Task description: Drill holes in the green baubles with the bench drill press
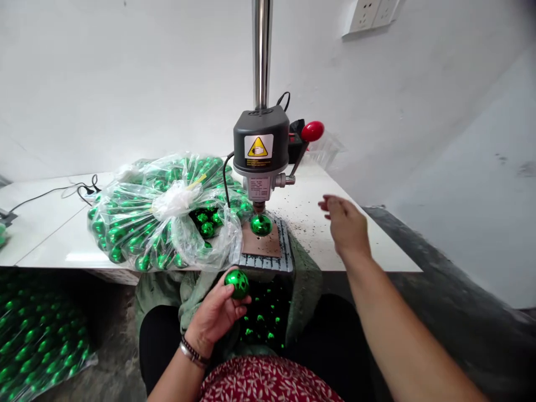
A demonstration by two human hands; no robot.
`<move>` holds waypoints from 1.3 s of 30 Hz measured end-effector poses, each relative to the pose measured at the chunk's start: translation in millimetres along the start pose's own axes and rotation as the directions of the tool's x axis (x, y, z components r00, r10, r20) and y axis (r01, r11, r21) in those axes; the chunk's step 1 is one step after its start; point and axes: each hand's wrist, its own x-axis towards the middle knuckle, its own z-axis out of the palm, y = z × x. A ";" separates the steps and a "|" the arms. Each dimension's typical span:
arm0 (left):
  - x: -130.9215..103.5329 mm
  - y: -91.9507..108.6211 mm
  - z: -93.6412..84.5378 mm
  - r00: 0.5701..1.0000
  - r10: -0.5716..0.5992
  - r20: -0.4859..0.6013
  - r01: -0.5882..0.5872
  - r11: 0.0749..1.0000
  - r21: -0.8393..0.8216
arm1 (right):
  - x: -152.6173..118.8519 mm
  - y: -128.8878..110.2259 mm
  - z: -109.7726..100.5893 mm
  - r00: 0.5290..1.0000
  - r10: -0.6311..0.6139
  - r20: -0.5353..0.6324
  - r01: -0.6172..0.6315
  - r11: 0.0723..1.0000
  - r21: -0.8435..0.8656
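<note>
My left hand point(218, 312) grips a shiny green ball point(237, 284) between thumb and fingers, just below the table's front edge. A second green ball point(261, 225) sits directly under the chuck of a small drill press point(260, 139), above a brown board point(261, 245) on its base. Whether that ball touches the board I cannot tell. My right hand point(348, 226) is raised over the right part of the table, apart from the press and its red-knobbed lever point(312, 131). Its fingers are curled in, and nothing shows in them.
A clear plastic bag point(176, 204) full of green balls lies left of the press on the white table point(54, 223). Dark shavings are scattered right of the base. Several green balls point(262, 321) lie below the front edge, and another bag point(37, 340) stands lower left.
</note>
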 end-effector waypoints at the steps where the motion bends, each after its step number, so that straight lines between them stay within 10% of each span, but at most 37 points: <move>1: -0.4 -8.9 -2.8 0.999 -0.038 -0.016 0.038 0.999 -0.022 | -15.3 13.7 0.0 0.997 0.073 -0.011 -0.073 0.997 -0.002; 6: 2.2 -27.1 -8.1 0.992 -0.082 -0.095 0.080 0.997 -0.020 | -61.8 32.9 12.7 0.971 0.220 0.097 -0.221 0.975 -0.002; 17: -4.0 -33.9 -8.4 0.980 -0.095 -0.176 0.110 0.991 0.077 | -38.7 -13.8 75.4 0.853 0.054 0.519 -0.034 0.998 -0.047; 39: -9.4 -29.4 -15.8 0.975 -0.043 -0.217 0.043 0.999 -0.006 | -54.2 -15.4 88.9 0.833 0.191 0.519 -0.060 0.964 -0.257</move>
